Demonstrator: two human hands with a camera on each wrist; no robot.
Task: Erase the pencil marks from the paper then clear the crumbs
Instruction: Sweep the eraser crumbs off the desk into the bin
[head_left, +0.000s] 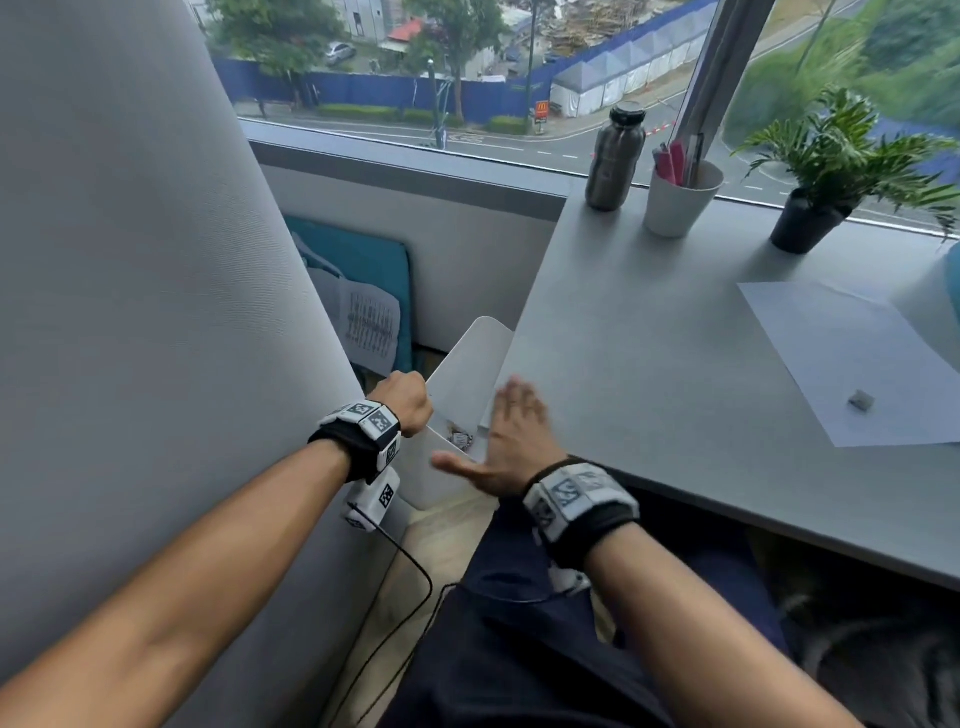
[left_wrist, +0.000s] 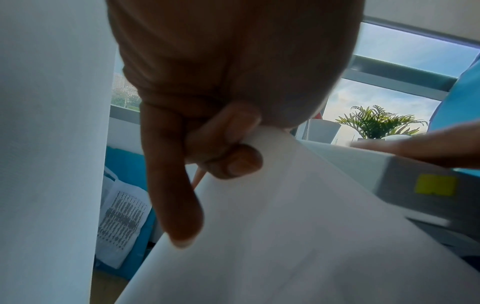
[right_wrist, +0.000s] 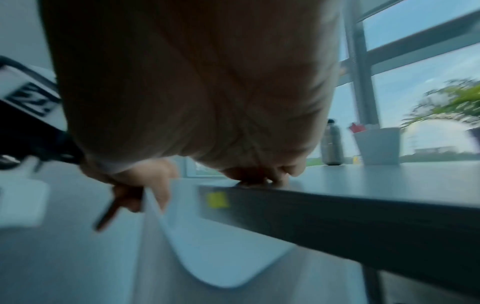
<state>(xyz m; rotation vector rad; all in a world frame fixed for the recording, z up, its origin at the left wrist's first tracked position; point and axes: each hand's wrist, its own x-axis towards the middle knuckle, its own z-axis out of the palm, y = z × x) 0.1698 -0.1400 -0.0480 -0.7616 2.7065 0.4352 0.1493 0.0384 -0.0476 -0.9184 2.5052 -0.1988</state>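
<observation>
My left hand (head_left: 405, 402) grips the rim of a white bin (head_left: 467, 364) held against the left edge of the grey table (head_left: 649, 338). In the left wrist view the thumb and fingers (left_wrist: 207, 148) pinch that rim (left_wrist: 285, 226), with a thin brown stick tucked among them. My right hand (head_left: 506, 441) lies flat, fingers straight, on the table's edge just above the bin; the fingertips (right_wrist: 259, 181) touch the tabletop. The white paper (head_left: 852, 364) lies at the right of the table with a small grey eraser (head_left: 861, 400) on it. Crumbs are too small to make out.
A crumpled wrapper (head_left: 460, 439) lies inside the bin. At the back of the table stand a steel bottle (head_left: 615, 156), a white cup with pens (head_left: 680, 200) and a potted plant (head_left: 831, 171). A grey partition (head_left: 130, 260) rises close on the left.
</observation>
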